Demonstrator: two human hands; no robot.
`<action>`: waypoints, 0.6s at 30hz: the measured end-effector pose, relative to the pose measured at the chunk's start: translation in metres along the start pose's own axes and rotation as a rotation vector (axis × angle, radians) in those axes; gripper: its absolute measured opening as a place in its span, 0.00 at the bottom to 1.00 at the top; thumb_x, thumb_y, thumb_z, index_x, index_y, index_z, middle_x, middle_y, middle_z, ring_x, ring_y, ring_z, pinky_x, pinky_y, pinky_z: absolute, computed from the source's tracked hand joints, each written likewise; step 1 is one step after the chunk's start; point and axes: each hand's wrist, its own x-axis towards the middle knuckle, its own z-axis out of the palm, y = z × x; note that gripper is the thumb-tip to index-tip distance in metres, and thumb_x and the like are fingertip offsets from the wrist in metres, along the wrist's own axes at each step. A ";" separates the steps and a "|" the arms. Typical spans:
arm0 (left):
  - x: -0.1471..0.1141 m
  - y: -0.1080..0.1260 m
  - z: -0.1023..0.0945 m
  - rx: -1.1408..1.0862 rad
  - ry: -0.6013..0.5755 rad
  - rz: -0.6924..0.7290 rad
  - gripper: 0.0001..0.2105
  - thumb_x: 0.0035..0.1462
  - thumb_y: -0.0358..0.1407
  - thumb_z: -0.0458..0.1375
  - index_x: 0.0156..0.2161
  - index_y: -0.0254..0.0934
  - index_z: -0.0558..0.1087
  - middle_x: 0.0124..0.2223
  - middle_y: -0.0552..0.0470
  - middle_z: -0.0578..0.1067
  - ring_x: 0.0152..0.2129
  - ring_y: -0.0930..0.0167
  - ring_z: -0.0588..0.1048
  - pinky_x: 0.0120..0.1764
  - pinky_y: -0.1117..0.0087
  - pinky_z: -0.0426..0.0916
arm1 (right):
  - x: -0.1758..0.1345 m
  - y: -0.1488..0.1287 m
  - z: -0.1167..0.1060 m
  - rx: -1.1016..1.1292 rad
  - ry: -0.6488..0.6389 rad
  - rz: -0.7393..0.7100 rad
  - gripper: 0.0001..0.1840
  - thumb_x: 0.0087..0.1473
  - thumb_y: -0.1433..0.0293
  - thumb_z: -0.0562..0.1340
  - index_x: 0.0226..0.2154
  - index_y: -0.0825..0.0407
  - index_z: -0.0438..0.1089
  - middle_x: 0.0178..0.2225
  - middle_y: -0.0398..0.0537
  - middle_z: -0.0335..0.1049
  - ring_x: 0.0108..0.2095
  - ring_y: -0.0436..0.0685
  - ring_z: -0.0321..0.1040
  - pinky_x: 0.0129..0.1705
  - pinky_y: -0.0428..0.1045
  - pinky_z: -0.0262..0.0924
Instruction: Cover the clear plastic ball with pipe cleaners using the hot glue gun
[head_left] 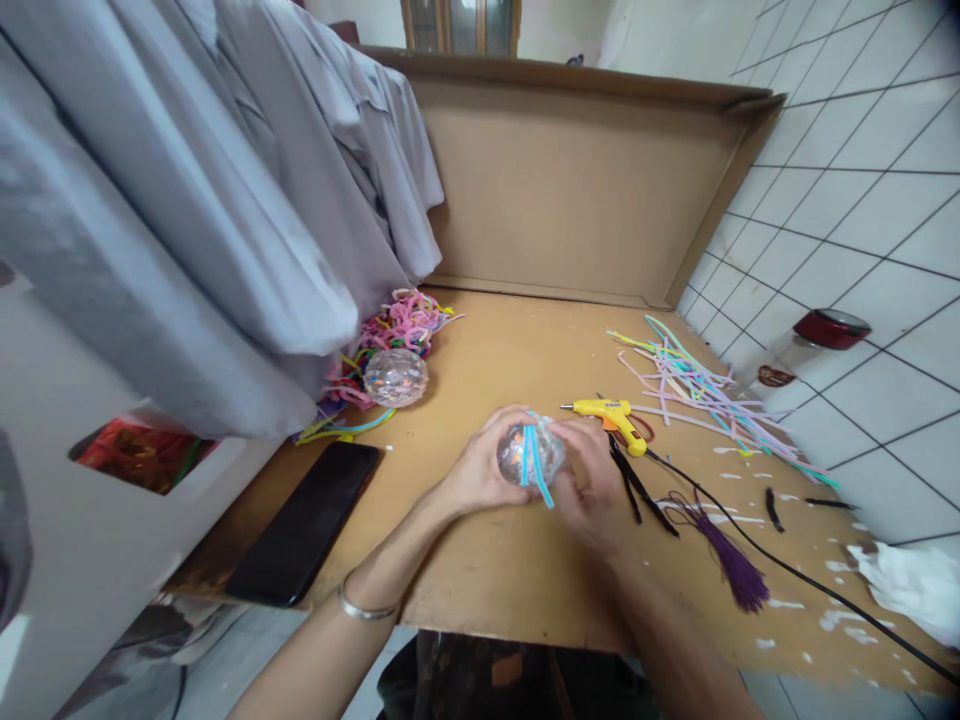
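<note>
My left hand (480, 470) curls around the left side of a clear, faceted ball (511, 455). Two light-blue pipe cleaners (538, 470) run down the ball's near face, their lower ends side by side. At the ball's right side is my right hand (592, 475), slightly blurred, its fingers bent and its fingertips against the ball. The far side of the ball is hidden. A yellow glue gun (619, 412) lies just beyond my right hand, nozzle pointing left. Black strips (637, 490) lie beside that hand.
Left: another clear ball (396, 377), a heap of coloured pipe cleaners (405, 320), a black phone (307, 525) and hanging grey cloth (300, 180). Right: loose pastel pipe cleaners (690, 385), a purple tassel (727, 560), a red-lidded jar (806, 350), the glue gun's cord (787, 575) and white tissue (911, 590).
</note>
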 end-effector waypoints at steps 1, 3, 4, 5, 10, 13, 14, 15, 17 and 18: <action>-0.001 0.000 0.000 0.059 -0.017 0.060 0.36 0.39 0.35 0.71 0.55 0.42 0.65 0.60 0.40 0.67 0.58 0.55 0.69 0.59 0.52 0.65 | -0.001 0.004 0.000 0.019 0.023 0.085 0.18 0.57 0.74 0.53 0.48 0.48 0.70 0.45 0.52 0.73 0.48 0.59 0.70 0.52 0.59 0.65; -0.002 0.000 -0.002 0.218 -0.070 0.213 0.32 0.45 0.35 0.69 0.55 0.43 0.65 0.63 0.38 0.64 0.61 0.54 0.66 0.61 0.47 0.62 | -0.003 0.014 0.001 0.064 0.089 0.261 0.15 0.59 0.70 0.55 0.47 0.48 0.72 0.47 0.51 0.73 0.50 0.59 0.69 0.54 0.59 0.64; -0.002 0.001 -0.002 0.297 -0.094 0.299 0.29 0.48 0.35 0.68 0.55 0.43 0.65 0.63 0.38 0.64 0.61 0.54 0.65 0.62 0.45 0.60 | -0.003 0.019 0.001 0.098 0.122 0.339 0.14 0.60 0.67 0.56 0.46 0.48 0.72 0.47 0.51 0.73 0.50 0.59 0.69 0.55 0.59 0.64; -0.003 0.001 -0.002 0.361 -0.105 0.376 0.27 0.50 0.34 0.66 0.56 0.44 0.64 0.63 0.38 0.63 0.61 0.54 0.65 0.62 0.43 0.59 | -0.002 0.022 0.002 0.146 0.145 0.412 0.14 0.61 0.64 0.56 0.45 0.48 0.73 0.47 0.51 0.74 0.50 0.59 0.69 0.55 0.59 0.64; -0.003 0.001 0.001 0.432 -0.049 0.606 0.25 0.55 0.35 0.64 0.57 0.46 0.62 0.64 0.39 0.61 0.62 0.54 0.63 0.59 0.42 0.63 | 0.005 0.022 0.004 0.567 -0.023 0.784 0.28 0.61 0.46 0.53 0.41 0.52 0.76 0.40 0.52 0.78 0.41 0.60 0.74 0.47 0.56 0.68; -0.004 0.002 0.003 0.421 0.003 0.623 0.26 0.54 0.34 0.65 0.57 0.45 0.63 0.66 0.37 0.57 0.62 0.52 0.62 0.57 0.44 0.66 | 0.008 0.017 0.002 0.673 -0.103 0.852 0.33 0.57 0.41 0.54 0.42 0.51 0.75 0.40 0.50 0.78 0.39 0.59 0.74 0.45 0.55 0.68; -0.004 0.003 0.004 0.420 0.003 0.603 0.27 0.53 0.33 0.66 0.57 0.45 0.63 0.67 0.37 0.55 0.62 0.51 0.62 0.57 0.45 0.67 | 0.008 0.016 0.001 0.659 -0.107 0.830 0.32 0.57 0.41 0.55 0.42 0.50 0.75 0.40 0.49 0.78 0.39 0.59 0.73 0.45 0.54 0.68; -0.005 0.003 0.004 0.414 -0.001 0.584 0.29 0.51 0.32 0.67 0.57 0.46 0.63 0.67 0.38 0.54 0.62 0.51 0.62 0.56 0.46 0.68 | 0.008 0.016 0.000 0.634 -0.107 0.803 0.31 0.57 0.41 0.55 0.41 0.49 0.75 0.39 0.49 0.78 0.39 0.59 0.73 0.45 0.54 0.67; -0.007 0.004 0.006 0.397 -0.025 0.556 0.32 0.49 0.31 0.68 0.57 0.48 0.63 0.68 0.38 0.53 0.62 0.50 0.63 0.55 0.48 0.70 | 0.008 0.016 -0.002 0.589 -0.110 0.754 0.30 0.58 0.41 0.54 0.39 0.48 0.76 0.38 0.48 0.77 0.39 0.58 0.72 0.45 0.54 0.67; -0.007 0.004 0.007 0.388 -0.033 0.549 0.33 0.48 0.31 0.69 0.57 0.48 0.63 0.68 0.39 0.53 0.62 0.50 0.63 0.54 0.48 0.70 | 0.008 0.016 -0.002 0.571 -0.114 0.729 0.29 0.59 0.42 0.54 0.38 0.48 0.76 0.37 0.48 0.77 0.39 0.58 0.72 0.45 0.54 0.67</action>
